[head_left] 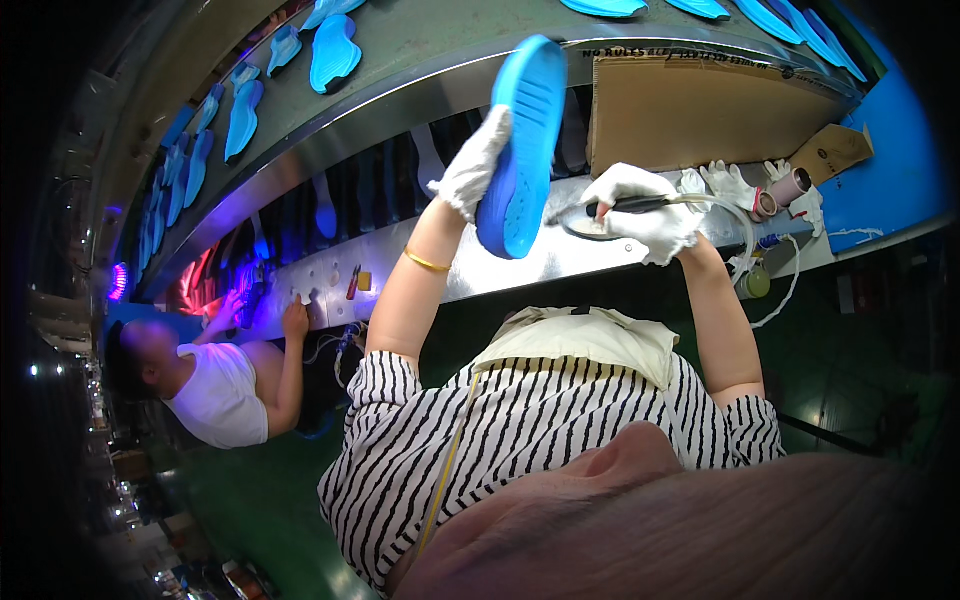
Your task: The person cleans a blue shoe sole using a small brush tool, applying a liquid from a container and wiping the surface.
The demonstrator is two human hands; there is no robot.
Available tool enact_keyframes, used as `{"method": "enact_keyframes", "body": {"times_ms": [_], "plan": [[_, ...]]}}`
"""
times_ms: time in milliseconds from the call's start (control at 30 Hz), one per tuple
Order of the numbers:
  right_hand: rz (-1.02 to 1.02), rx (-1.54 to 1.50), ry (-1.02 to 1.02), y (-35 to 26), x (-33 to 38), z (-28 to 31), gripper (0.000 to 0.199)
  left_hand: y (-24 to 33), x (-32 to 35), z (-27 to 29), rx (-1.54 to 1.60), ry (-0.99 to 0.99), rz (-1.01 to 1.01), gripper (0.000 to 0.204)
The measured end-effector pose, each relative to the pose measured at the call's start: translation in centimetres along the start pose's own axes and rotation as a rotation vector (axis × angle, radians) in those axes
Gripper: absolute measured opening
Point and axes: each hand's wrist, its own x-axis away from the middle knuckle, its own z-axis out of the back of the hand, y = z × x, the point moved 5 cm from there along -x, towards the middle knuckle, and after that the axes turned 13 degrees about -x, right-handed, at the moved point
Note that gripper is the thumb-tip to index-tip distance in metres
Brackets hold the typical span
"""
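In the head view, the person's left hand point(474, 168), in a white cloth glove, grips the left edge of a long, bright-blue, foam-like shoe sole point(528, 140); the fingertips behind it are hidden. The sole stands nearly lengthwise, raised over a shiny metal worktable point(400, 262). The right hand point(640, 208), also in a white glove, is curled around a dark-handled tool point(590, 224) with a flat, rounded head, its exact kind unclear; the tool's head is near the sole, apparently apart from it. A pale flexible hose point(738, 212) runs from the handle toward spare white gloves point(730, 184).

The sole looks liable to twist or slip, since one hand holds it by an edge; a sideways push from the tool could cause that. The tool might scuff the blue surface if it strays, and the hose could tug the right hand off line if it snags on the gloves.
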Motion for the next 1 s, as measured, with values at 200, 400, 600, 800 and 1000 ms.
{"method": "enact_keyframes", "body": {"times_ms": [200,400,600,800,1000], "plan": [[0.04,-0.073,0.258,0.1,0.8,1.1,0.018,-1.2,2.5,2.0,0.723,-0.22,-0.124,0.089],[-0.015,-0.071,0.415,2.9,2.1,1.0,0.021,-7.6,3.1,-1.8,1.114,-0.433,0.046,0.07],[0.154,0.032,0.548,2.6,0.7,1.8,0.022,-7.3,3.3,-7.3,0.839,-0.222,0.022,0.073],[0.124,-0.019,0.326,1.6,1.1,-2.2,0.02,-9.0,2.0,-7.4,0.753,-0.08,-0.025,0.081],[0.303,0.381,0.328,0.1,0.7,-2.2,0.02,-8.8,0.8,-6.2,0.84,-0.116,-0.087,0.089]]}}
